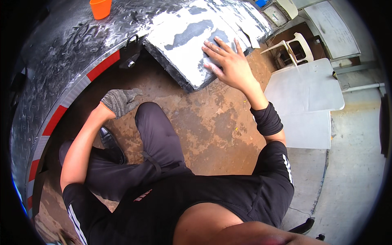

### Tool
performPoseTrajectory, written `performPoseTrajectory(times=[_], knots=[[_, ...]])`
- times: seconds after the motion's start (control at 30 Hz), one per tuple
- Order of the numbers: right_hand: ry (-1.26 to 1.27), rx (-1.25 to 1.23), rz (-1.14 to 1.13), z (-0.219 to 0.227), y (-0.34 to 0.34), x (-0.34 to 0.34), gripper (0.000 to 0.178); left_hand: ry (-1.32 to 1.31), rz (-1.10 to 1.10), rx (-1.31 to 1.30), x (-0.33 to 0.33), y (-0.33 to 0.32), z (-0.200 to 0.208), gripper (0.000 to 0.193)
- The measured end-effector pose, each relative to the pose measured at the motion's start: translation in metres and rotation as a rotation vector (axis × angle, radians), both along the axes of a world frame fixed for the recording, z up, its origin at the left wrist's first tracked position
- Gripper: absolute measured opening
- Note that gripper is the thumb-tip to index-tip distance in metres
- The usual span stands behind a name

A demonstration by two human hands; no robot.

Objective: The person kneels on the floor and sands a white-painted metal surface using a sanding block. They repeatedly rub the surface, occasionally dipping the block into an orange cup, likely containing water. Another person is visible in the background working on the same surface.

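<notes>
My bare right hand [226,61] lies flat with fingers spread on a dark panel [173,67] patched with white filler or paint. Whitish smears show on its fingertips. Bare grey patches break up the white coating near my fingers. A grey knitted glove with an orange cuff covers my left hand [120,103], which hangs over the brown floor beside my knee. Its fingers point right, loosely bent and somewhat apart, with nothing visible in them.
Along the left runs a dark diamond-plate surface [61,53] edged with red and silver reflective tape [103,65]. An orange cup [100,9] stands on it. A dark hook-like fitting [131,51] sits beside the panel. Rightward are a white plastic chair [300,47] and a pale grey tabletop [308,87].
</notes>
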State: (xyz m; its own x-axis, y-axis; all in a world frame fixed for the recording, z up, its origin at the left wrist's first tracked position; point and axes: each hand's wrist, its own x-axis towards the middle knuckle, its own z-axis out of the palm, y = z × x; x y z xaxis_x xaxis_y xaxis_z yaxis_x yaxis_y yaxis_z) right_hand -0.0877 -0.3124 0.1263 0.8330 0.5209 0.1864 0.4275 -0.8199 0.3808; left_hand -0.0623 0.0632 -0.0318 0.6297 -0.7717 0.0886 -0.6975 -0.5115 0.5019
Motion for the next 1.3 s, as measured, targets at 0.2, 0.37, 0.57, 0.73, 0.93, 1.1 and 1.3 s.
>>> performPoseTrajectory(times=[0.2,0.37,0.57,0.73,0.93,1.1,1.3], knots=[[-0.114,0.238,-0.174,0.042,-0.076,0.024,0.086,-0.067,-0.008,-0.001,-0.01,-0.01,0.014,0.04],[0.091,0.405,-0.115,0.036,-0.1,0.02,0.104,-0.079,-0.011,0.027,-0.015,-0.005,0.016,0.039],[-0.115,0.533,-0.05,0.033,-0.087,0.015,0.073,-0.088,-0.045,-0.003,-0.025,0.0,0.023,0.037],[-0.299,0.449,0.13,0.026,-0.065,0.011,0.047,-0.086,-0.237,0.015,-0.055,0.008,0.048,0.036],[-0.204,0.533,0.104,-0.002,-0.034,0.002,0.039,0.049,-0.364,0.205,-0.074,0.017,0.059,0.035],[-0.194,0.486,-0.029,0.004,-0.019,0.008,0.053,0.052,-0.392,0.162,-0.079,0.026,0.063,0.037],[-0.022,0.088,0.087,-0.005,0.002,0.023,0.068,0.069,-0.388,0.122,-0.077,0.027,0.061,0.042]])
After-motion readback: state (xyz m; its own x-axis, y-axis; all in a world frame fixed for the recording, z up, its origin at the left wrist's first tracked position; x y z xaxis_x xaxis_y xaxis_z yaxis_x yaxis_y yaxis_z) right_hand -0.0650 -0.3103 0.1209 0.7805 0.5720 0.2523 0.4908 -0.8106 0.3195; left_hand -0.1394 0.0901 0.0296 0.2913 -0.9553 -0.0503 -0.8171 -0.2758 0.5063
